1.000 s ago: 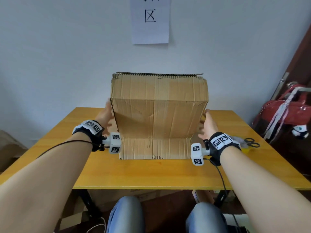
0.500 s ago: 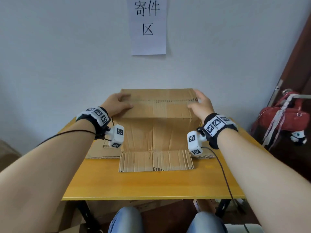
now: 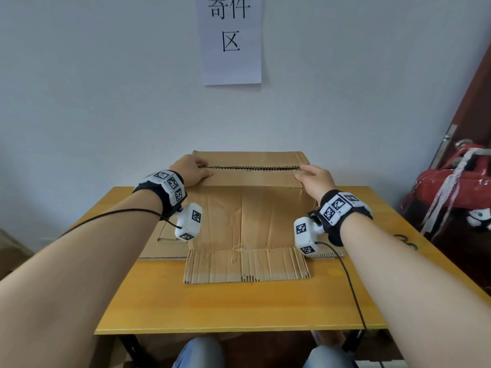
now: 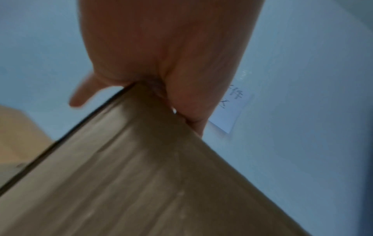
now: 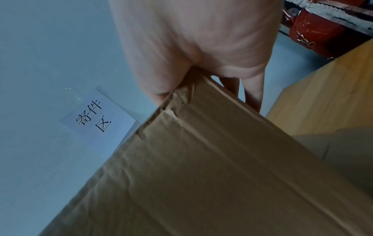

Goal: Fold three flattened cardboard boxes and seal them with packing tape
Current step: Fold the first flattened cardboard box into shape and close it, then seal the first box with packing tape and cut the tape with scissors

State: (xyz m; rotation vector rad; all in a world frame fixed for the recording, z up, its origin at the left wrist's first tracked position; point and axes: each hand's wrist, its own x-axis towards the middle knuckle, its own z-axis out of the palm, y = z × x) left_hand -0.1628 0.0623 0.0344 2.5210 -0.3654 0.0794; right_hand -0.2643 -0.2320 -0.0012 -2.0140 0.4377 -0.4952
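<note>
A brown cardboard box (image 3: 249, 213) stands on the yellow table (image 3: 239, 306) against the wall. Its two top flaps are folded down and meet along a dark seam (image 3: 249, 167). My left hand (image 3: 191, 170) lies flat on the left end of the top, fingers pressing the flaps. My right hand (image 3: 314, 179) presses the right top corner, thumb by the seam, fingers reaching past the edge. The left wrist view shows the left hand's palm (image 4: 161, 55) on the box corner (image 4: 141, 175). In the right wrist view the right hand (image 5: 197, 39) covers a creased corner of the box (image 5: 201, 175).
One bottom flap (image 3: 247, 265) lies flat on the table toward me; a side flap (image 3: 164, 245) lies flat at the left. Scissors (image 3: 406, 241) show past my right forearm. A red bag (image 3: 451, 187) hangs right of the table. A paper sign (image 3: 231, 41) is on the wall.
A second ago the top flap stood upright with my hands at the box's sides. The flaps have come down and both hands now press on the closed top.
</note>
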